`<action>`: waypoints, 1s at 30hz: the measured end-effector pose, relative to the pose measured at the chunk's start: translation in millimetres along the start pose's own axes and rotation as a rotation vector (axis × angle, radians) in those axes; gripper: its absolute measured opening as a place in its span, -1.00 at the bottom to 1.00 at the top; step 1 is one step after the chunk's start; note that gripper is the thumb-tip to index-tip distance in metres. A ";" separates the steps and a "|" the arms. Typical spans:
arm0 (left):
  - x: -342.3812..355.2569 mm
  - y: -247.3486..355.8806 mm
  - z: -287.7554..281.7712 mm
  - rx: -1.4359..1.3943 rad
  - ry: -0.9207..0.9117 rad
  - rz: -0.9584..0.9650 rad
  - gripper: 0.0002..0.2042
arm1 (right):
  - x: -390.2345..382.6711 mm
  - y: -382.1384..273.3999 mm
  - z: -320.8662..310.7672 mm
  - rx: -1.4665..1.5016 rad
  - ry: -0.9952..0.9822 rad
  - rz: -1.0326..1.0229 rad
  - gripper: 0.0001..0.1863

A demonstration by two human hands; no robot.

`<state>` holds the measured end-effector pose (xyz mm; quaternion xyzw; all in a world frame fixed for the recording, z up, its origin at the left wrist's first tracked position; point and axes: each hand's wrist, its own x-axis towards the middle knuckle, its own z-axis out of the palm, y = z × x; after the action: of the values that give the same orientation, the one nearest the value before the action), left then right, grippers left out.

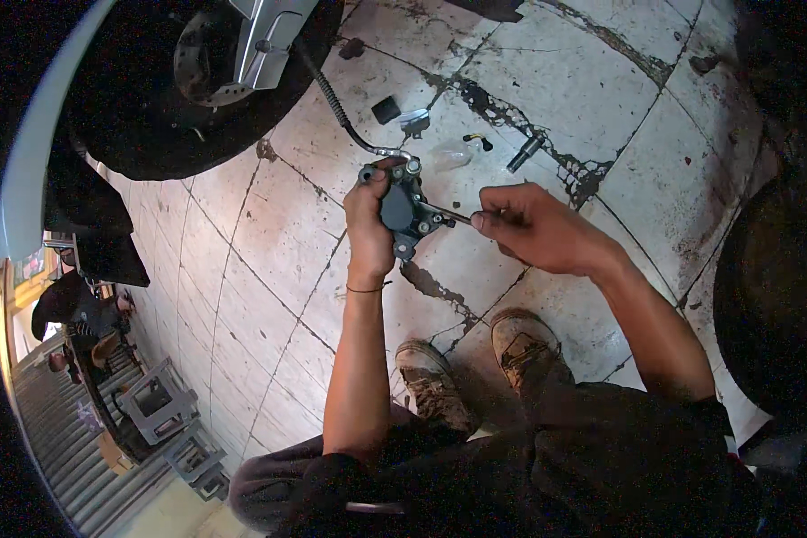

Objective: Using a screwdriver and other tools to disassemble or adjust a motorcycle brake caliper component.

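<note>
My left hand (366,224) is wrapped round a dark grey brake caliper (398,213), its fingers curled behind the body. A brake hose (330,97) with a coiled sleeve runs from the caliper's upper end toward the wheel. In a closed pinch, my right hand (547,231) grips a thin metal rod (448,213). The rod's far end reaches the caliper's right side; whether it enters the body I cannot tell. The rod's near end is hidden in my fingers.
A motorcycle wheel (125,117) stands at the upper left. On the tiled floor beyond my hands lie a metal socket (525,153), a clear plastic bag (452,157), a small bent fitting (481,141) and a black block (386,110). A dark round shape (780,296) borders the right.
</note>
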<state>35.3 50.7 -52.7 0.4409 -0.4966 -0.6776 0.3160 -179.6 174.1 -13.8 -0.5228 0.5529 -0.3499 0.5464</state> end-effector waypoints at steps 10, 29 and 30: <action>0.3 6.9 1.0 0.048 -0.028 0.019 -0.57 | -18.5 -14.0 10.3 -0.197 0.257 0.088 -0.74; -1.7 6.1 2.1 0.011 -0.034 0.017 -0.63 | -8.9 -26.5 2.2 -0.259 0.165 0.066 -0.74; -1.4 6.6 0.8 0.057 -0.038 0.028 -0.66 | -7.2 -27.6 0.5 -0.281 0.141 0.066 -0.75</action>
<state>35.1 50.2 -45.9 0.4300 -0.5278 -0.6668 0.3032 -174.7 175.4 14.4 -0.5499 0.6501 -0.2869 0.4390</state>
